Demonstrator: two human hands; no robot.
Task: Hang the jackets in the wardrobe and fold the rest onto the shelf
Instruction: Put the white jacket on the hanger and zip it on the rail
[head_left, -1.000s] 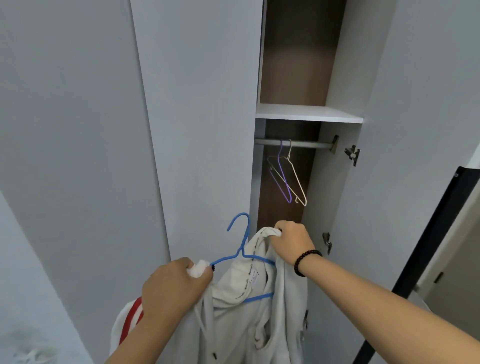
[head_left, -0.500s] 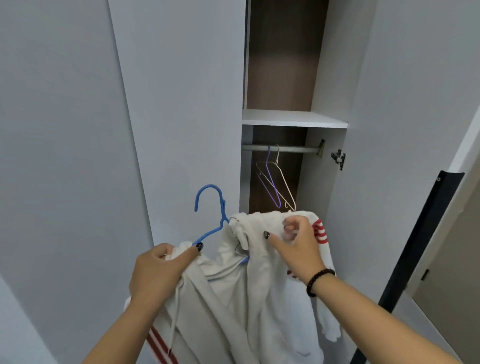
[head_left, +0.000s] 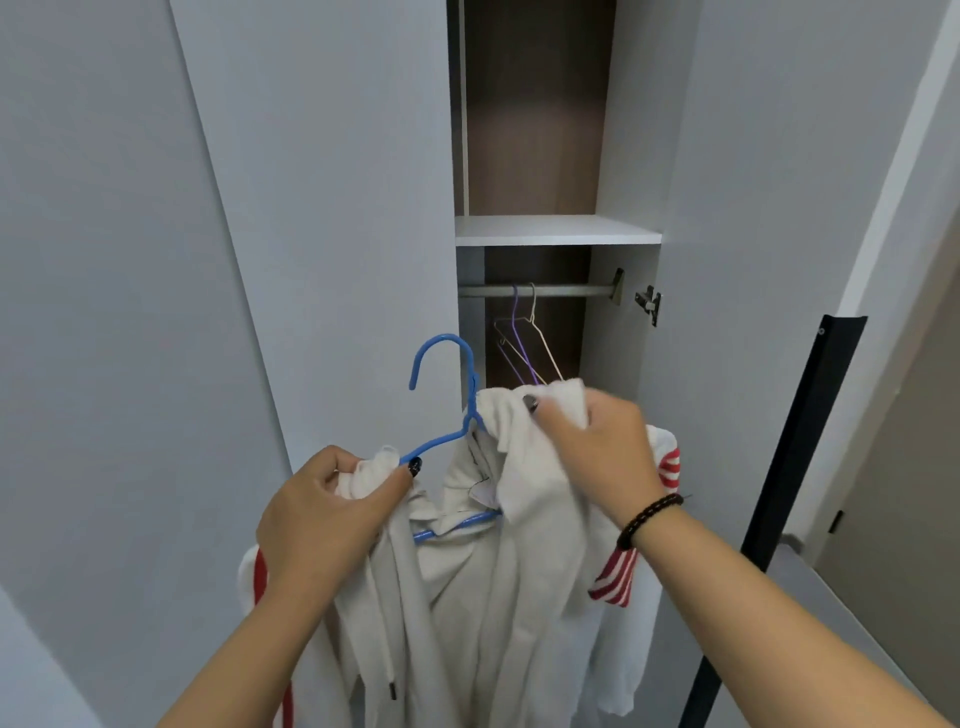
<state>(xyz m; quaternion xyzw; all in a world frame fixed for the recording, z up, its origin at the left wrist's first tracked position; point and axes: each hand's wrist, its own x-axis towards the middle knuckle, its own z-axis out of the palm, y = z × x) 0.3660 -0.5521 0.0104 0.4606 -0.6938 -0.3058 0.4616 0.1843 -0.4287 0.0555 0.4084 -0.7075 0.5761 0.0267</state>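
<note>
A white jacket with red stripes hangs on a blue wire hanger in front of the open wardrobe. My left hand grips the jacket's left shoulder together with the hanger's arm. My right hand grips the fabric at the collar and right shoulder, just right of the hook. Behind them, the wardrobe's rail carries a purple hanger and a white hanger, both bare. A white shelf sits above the rail.
The wardrobe's left door stands close by the hanger's hook. Its right door is swung open, with a hinge at rail height. A black upright post stands at the right, beside a beige door.
My right hand has pulled the collar fabric up and rightward over the hanger. The red-striped cuff now hangs below my right wrist. The view has shifted slightly right.
</note>
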